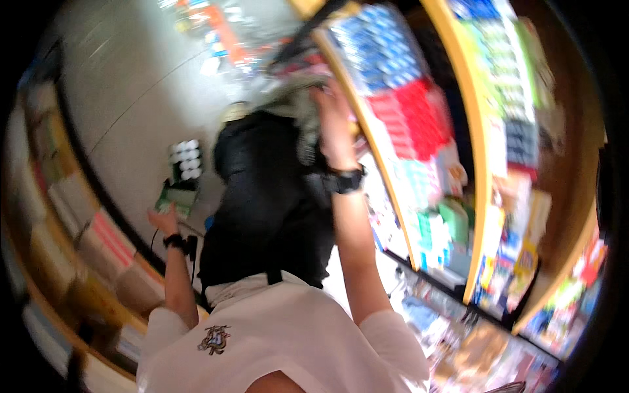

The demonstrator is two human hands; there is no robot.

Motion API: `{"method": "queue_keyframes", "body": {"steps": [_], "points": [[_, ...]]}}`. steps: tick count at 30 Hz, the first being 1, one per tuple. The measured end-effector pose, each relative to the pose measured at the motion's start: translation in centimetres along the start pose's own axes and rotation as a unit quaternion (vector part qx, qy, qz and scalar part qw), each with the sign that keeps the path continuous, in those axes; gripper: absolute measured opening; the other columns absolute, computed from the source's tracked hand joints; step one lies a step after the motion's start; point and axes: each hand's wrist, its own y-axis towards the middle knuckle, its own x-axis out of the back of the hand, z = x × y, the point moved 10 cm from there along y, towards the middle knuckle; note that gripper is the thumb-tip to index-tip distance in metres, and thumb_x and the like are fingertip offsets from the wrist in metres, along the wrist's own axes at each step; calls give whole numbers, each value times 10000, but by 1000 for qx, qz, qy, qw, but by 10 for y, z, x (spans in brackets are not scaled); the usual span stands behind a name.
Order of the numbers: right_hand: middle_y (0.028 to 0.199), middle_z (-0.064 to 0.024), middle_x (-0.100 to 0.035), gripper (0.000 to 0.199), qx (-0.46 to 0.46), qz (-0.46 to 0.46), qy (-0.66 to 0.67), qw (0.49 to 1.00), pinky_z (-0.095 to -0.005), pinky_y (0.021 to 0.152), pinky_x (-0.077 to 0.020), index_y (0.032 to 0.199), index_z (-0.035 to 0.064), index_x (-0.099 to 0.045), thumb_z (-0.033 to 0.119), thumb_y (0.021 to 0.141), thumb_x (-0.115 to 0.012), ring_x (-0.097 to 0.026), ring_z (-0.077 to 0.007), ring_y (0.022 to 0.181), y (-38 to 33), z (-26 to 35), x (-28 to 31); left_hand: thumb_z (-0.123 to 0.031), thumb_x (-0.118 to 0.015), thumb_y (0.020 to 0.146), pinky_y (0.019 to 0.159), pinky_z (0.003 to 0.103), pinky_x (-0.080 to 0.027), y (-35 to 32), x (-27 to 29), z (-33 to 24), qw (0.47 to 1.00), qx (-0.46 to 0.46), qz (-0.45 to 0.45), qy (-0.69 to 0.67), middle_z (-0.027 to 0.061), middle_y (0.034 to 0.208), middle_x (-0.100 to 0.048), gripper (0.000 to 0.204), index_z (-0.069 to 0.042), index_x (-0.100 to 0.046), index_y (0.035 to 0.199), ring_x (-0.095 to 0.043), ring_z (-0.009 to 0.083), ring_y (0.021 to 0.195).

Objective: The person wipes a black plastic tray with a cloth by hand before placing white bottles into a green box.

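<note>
My left hand, with a dark band on its wrist, is low at the left, its fingers apart beside a green packet. Whether they touch it is blurred. Just beyond the packet, a dark pack with rows of white round tops is near the floor. My right hand, wearing a dark watch, reaches forward by the shelf edge. Its fingers are closed on a grey, knit-looking cloth, which hangs beside my dark trousers. Motion blur hides the exact fingertips.
At the right, wooden-edged shelves carry blue, red and green packaged goods. Another shelf row with boxes curves along the left. Clear plastic packaging with orange parts lies ahead on the grey floor.
</note>
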Motion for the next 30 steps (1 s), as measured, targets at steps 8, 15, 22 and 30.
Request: {"method": "queue_keyframes", "body": {"steps": [8,15,22,30], "points": [[972,-63,-526,238,62,-75,288,953,-264,877,-352,966,22,-516,36,762,-394,-487,-175,953,-53,66,113,-251,-578,872,713,451,-522,-47,-109,25,813,185,380,-400,184,1240,-464,566,-45,-337,1341,-590,337,897],[1034,-110,-559,528,124,-348,306,877,-314,881,-424,1110,9,-463,-101,599,-391,-539,-219,968,-170,62,299,-116,-521,849,762,440,-532,-26,-55,19,794,230,332,-454,176,1157,-515,411,-24,-467,1246,-547,328,977],[1229,-151,-476,523,74,-420,50,903,-334,952,-363,1293,15,-330,-47,812,-526,-477,-221,1103,-158,22,369,-177,-506,884,722,361,-508,19,67,5,931,65,218,-284,161,1121,-501,408,25,-427,1229,-548,257,861],[1332,-122,-444,428,49,-146,-10,988,-347,1034,-305,1293,26,-413,-2,874,-499,-408,-209,1245,-129,54,219,-188,-526,904,626,285,-502,-25,274,-182,872,-92,153,-456,102,1071,-560,360,-7,-459,1207,-572,174,833]]}}
